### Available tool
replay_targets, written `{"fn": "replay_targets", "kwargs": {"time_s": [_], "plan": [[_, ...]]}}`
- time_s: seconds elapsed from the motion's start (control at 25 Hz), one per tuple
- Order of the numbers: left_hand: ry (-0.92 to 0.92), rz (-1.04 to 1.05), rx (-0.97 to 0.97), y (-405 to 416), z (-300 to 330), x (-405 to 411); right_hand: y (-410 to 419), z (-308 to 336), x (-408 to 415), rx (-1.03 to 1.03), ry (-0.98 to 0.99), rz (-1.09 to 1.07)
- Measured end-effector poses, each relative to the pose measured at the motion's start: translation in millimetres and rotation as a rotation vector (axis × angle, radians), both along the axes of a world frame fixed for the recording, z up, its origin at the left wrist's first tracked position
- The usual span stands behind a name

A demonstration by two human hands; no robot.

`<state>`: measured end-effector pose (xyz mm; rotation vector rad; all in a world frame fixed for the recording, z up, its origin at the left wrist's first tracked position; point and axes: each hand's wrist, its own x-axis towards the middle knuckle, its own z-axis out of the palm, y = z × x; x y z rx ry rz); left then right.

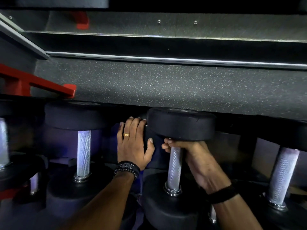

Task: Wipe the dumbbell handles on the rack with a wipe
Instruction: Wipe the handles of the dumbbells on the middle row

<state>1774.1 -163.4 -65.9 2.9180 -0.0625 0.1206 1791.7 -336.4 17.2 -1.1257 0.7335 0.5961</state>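
Gripping dumbbell handle (174, 168) top, right hand (197, 156), left hand (134, 143) beside

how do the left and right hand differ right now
The left hand lies open and flat beside the dumbbell head; the right hand curls around that dumbbell's handle. The left wears a gold ring; the right shows none. Both wrists carry dark bands.

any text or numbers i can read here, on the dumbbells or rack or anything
No text can be read in this picture.
Top face of the dumbbell head above the right hand: faint pale marks, too blurred and too oblique to read.
Top face of the dumbbell head on the left: faint marks, unreadable.
Gold ring on the left hand: no lettering visible.
Red bracket and speckled floor: no print.
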Motion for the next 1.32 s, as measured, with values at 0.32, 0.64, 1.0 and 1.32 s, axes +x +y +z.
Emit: {"fn": "replay_targets", "kwargs": {"time_s": [0.32, 0.64, 1.0, 1.32], "plan": [[-0.011, 0.001, 0.019, 0, -1, 0, 10, 2, -76, -0.607, -0.275, -0.253], [-0.039, -0.036, 0.037, 1, -2, 1, 41, 7, -90, -0.889, -0.373, -0.289], [0.043, -0.061, -0.03, 3, 5, -2, 44, 6, -93, -1.209, -0.552, -0.176], [0.26, -0.118, -0.558, 59, 89, -14, 58, 8, -94, -1.564, -0.734, 0.091]]}}
